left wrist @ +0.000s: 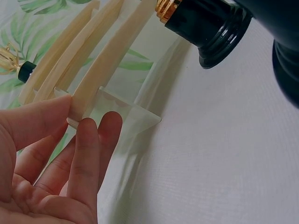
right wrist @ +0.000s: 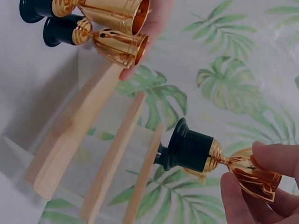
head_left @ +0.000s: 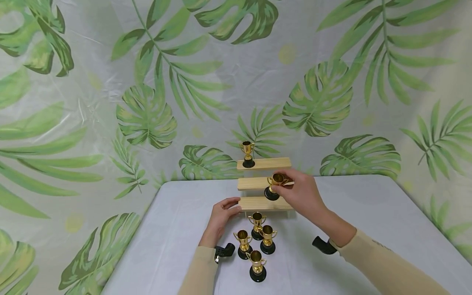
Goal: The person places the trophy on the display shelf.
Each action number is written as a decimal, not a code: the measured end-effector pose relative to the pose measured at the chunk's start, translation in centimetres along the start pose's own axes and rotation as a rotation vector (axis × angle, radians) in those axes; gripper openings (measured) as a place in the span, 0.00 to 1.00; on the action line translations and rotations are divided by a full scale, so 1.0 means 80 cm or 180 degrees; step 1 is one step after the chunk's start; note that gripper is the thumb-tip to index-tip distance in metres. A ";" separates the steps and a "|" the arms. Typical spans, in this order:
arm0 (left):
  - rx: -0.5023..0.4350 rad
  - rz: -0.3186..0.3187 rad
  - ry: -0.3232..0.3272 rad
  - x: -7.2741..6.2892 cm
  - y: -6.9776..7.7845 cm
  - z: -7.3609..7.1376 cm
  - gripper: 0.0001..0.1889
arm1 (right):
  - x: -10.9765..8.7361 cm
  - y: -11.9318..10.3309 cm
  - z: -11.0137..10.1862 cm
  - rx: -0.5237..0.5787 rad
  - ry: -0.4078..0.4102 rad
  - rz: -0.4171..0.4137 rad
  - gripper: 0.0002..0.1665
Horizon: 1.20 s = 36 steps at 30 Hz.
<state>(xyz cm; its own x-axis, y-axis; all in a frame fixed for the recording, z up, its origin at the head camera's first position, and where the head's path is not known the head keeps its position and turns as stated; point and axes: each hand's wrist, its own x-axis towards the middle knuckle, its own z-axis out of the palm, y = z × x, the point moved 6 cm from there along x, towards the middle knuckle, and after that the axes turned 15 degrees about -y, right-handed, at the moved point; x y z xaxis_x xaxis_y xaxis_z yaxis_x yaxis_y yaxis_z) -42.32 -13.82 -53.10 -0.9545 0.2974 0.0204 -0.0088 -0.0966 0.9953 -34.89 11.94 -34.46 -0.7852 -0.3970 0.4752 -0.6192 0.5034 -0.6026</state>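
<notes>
A tiered display stand (head_left: 263, 203) has three light wooden shelves on clear supports. Thumb and fingers of my left hand (head_left: 221, 215) pinch the left end of its lowest shelf (left wrist: 100, 70). My right hand (head_left: 304, 192) holds a small gold trophy (head_left: 273, 193) by its cup, black base down, in front of the middle shelf. In the right wrist view this trophy (right wrist: 191, 148) hangs in the air, its base clear of the boards. Another gold trophy (head_left: 248, 155) stands at the left end of the top shelf.
Several more trophies stand on the white table in front of the stand, among them a nearest one (head_left: 257, 267) and one close to the lowest shelf (head_left: 257, 225). A leaf-patterned sheet (head_left: 206, 82) hangs behind the table. Each wrist wears a black camera (head_left: 324, 246).
</notes>
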 end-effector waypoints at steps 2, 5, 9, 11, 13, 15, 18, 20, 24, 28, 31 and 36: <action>-0.0010 0.0007 -0.0009 0.000 0.000 0.000 0.21 | 0.003 0.002 0.000 -0.0031 0.0013 0.0031 0.24; 0.0002 0.0017 -0.0020 0.001 0.000 0.000 0.21 | 0.009 0.005 -0.002 -0.0073 0.0021 0.0083 0.25; 0.0023 0.0003 -0.0007 0.002 -0.002 0.000 0.21 | 0.016 0.010 -0.003 -0.0149 0.0018 0.0115 0.25; 0.0028 0.0001 0.0003 0.002 -0.003 0.000 0.21 | 0.020 0.012 -0.004 -0.0182 0.0012 0.0105 0.24; 0.0023 0.0000 0.0012 0.001 -0.003 0.001 0.21 | 0.024 0.015 -0.005 -0.0223 0.0009 0.0100 0.23; 0.0020 0.0007 0.0004 0.001 -0.002 0.001 0.21 | 0.027 0.018 -0.005 -0.0258 0.0008 0.0097 0.23; -0.0010 -0.0006 -0.0023 0.001 0.000 0.001 0.21 | 0.034 0.021 -0.006 -0.0310 0.0024 0.0076 0.23; -0.0002 -0.0022 -0.0057 0.002 0.001 0.000 0.21 | 0.038 0.022 -0.008 -0.0339 0.0035 0.0063 0.23; -0.0016 -0.0074 -0.0126 0.003 0.002 -0.001 0.21 | 0.047 0.024 -0.010 -0.0397 0.0022 0.0080 0.25; -0.0047 -0.0075 -0.0115 0.002 0.003 -0.001 0.22 | 0.057 0.024 -0.013 -0.0459 -0.0016 0.0126 0.25; -0.0045 -0.0020 -0.0083 0.001 0.004 0.000 0.22 | 0.063 0.024 -0.016 -0.0470 -0.0019 0.0132 0.25; -0.0033 0.0013 -0.0042 0.000 0.001 -0.001 0.21 | 0.072 0.022 -0.020 -0.0487 -0.0030 0.0110 0.23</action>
<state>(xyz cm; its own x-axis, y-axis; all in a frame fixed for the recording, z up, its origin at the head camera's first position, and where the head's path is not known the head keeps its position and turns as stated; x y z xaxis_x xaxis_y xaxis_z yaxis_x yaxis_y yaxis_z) -42.36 -13.88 -53.01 -0.9505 0.3096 0.0259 -0.0080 -0.1076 0.9942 -40.50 11.80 -31.79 -0.8065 -0.3842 0.4494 -0.5851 0.6276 -0.5135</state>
